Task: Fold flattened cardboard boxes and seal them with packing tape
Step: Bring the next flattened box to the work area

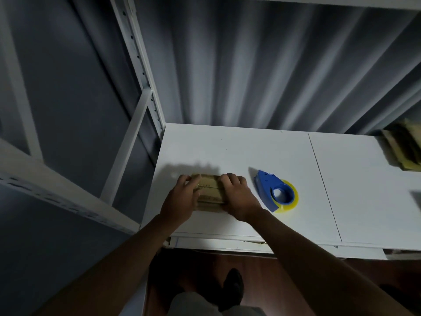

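Operator: Both hands are on the cardboard box (208, 192). Left hand (182, 197) grips its left end, right hand (237, 195) its right end, fingers curled over the top.

Observer: Location?

Operator: On the bench (227, 149), near its left front. I see its long axis running left-right. The tape dispenser (276, 193) lies just beside my right hand, the nearer one.

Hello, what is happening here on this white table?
A person stands at a white table and holds a small cardboard box with both hands. The left hand and the right hand grip its two sides, fingers curled over the top. A blue tape dispenser lies beside the right hand, untouched. More cardboard lies at the far right edge.
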